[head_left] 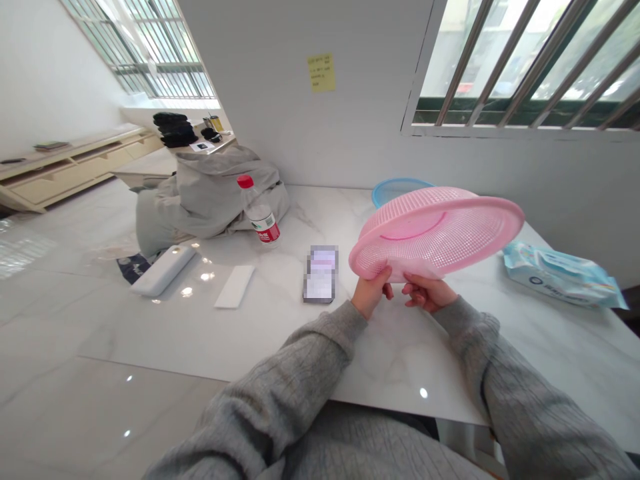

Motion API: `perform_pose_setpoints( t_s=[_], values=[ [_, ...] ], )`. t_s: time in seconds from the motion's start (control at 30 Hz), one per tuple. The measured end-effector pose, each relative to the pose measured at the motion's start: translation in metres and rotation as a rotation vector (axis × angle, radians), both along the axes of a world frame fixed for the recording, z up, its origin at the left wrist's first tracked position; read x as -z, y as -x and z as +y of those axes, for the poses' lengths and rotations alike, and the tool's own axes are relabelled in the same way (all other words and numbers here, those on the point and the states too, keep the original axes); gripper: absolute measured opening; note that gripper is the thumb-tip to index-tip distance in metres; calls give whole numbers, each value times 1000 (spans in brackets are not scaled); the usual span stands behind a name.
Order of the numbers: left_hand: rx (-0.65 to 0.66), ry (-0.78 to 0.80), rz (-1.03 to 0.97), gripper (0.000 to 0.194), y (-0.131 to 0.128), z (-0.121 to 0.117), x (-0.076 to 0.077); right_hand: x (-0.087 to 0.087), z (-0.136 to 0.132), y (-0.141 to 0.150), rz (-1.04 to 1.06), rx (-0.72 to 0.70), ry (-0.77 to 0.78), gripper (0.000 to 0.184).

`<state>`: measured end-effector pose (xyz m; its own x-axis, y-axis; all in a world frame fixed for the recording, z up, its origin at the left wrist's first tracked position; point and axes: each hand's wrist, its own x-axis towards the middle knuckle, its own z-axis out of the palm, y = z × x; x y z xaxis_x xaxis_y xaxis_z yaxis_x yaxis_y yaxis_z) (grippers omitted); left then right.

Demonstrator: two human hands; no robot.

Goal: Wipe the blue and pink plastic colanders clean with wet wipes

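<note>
A pink mesh basket (470, 237) is held up tilted over the white table, its open side toward me. My left hand (373, 291) pinches the near rim with its thumb on top. Close beside it, my right hand (427, 291) grips the same rim, thumb up and the other fingers curled below. Behind the pink basket, partly hidden, is a blue mesh basket (400, 190). On the table left of my hands lies a phone (321, 275) with its screen blurred out.
A red-capped plastic bottle (260, 217) stands near a grey garment (210, 193). A white case (164, 270) and a flat white piece (235, 287) lie leftward. A wipes pack (563, 275) is at right. A yellow note (321, 73) is on the wall.
</note>
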<state>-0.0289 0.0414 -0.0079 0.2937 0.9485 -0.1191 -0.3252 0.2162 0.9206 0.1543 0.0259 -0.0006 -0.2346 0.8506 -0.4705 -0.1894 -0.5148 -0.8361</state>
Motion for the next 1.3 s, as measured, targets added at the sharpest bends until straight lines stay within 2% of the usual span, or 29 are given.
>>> perform_pose_setpoints(
  t_s=[0.13, 0.27, 0.47, 0.6, 0.73, 0.8, 0.97, 1.1, 1.2, 1.3],
  values=[
    [-10, -34, 64, 44, 2, 2, 0, 0, 0, -3, -22, -7, 108, 36],
    [2, -116, 166, 54, 8, 2, -5, -1, 1, -5, 8, -22, 114, 35],
    [38, -178, 270, 62, 15, 0, -16, 2, 3, -13, 117, -140, 120, 41],
    [-107, -161, 321, 65, 22, 4, -25, -8, 0, -5, 119, -19, 170, 27],
    [-345, -268, 440, 63, 32, 6, -33, -21, -3, 7, 67, 82, 199, 34],
    [-417, -341, 493, 57, 34, 5, -34, -25, -4, 9, 51, 105, 196, 33],
    [-492, -407, 503, 54, 31, 1, -31, -26, -4, 11, 38, 128, 186, 36],
    [-578, -374, 441, 55, 25, -5, -28, -24, -8, 20, 91, 83, 210, 42],
    [-577, -330, 403, 55, 20, -10, -27, -22, -12, 29, 174, 46, 211, 45],
    [-518, -301, 425, 54, 17, -11, -24, -17, -12, 30, 225, 18, 200, 44]
  ],
)
